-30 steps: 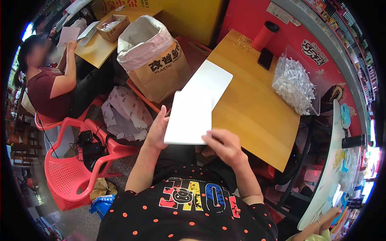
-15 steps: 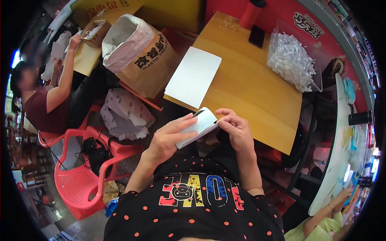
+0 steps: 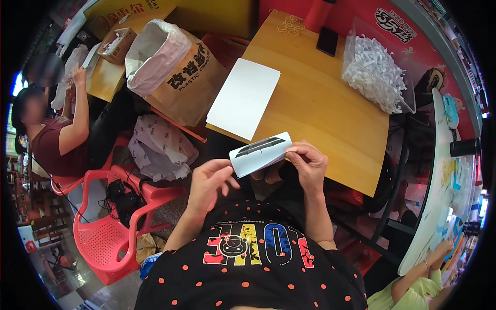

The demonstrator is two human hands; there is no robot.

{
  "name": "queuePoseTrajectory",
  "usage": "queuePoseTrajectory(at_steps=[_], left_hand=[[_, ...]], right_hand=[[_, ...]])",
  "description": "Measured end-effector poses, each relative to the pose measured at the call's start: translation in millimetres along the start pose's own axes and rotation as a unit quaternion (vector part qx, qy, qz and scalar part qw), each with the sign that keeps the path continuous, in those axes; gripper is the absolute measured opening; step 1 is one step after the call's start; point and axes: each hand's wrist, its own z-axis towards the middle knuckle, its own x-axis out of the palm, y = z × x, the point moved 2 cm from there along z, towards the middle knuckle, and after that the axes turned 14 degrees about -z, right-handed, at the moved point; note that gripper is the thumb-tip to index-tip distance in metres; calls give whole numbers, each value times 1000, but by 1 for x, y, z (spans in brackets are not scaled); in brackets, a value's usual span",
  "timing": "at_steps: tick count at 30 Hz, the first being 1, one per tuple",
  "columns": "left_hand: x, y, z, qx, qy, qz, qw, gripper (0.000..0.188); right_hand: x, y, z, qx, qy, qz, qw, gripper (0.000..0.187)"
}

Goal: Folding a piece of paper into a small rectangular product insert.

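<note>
A folded white paper sheet (image 3: 258, 161) with a dark printed band bows upward in front of me, just off the table's near edge. My right hand (image 3: 309, 164) pinches its right end between thumb and fingers. Beside the sheet's left end is my left hand (image 3: 211, 181), its fingers apart and loosely bent, holding nothing. The fingertips are close to the paper edge; whether they touch it I cannot tell. A stack of blank white sheets (image 3: 245, 98) lies on the table's left side.
The wooden table (image 3: 320, 108) bears a clear bin of white curled pieces (image 3: 374, 72), a black phone (image 3: 327, 42), rubber bands (image 3: 290, 25) and a red bottle (image 3: 319, 14). Left are a large paper sack (image 3: 181, 77), a red chair (image 3: 106, 248) and a seated person (image 3: 57, 134).
My left hand has let go of the folded paper and drawn back left. The paper has turned, showing more of its dark printed face, while my right hand keeps its pinch.
</note>
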Motion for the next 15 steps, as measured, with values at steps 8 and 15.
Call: queuePoseTrajectory(at_steps=[8, 15], left_hand=[[11, 11, 6, -141, 47, -109, 983, 28], [23, 10, 10, -38, 21, -165, 985, 26]], right_hand=[[6, -7, -3, 84, -10, 94, 992, 6], [8, -15, -7, 167, -6, 100, 981, 10]])
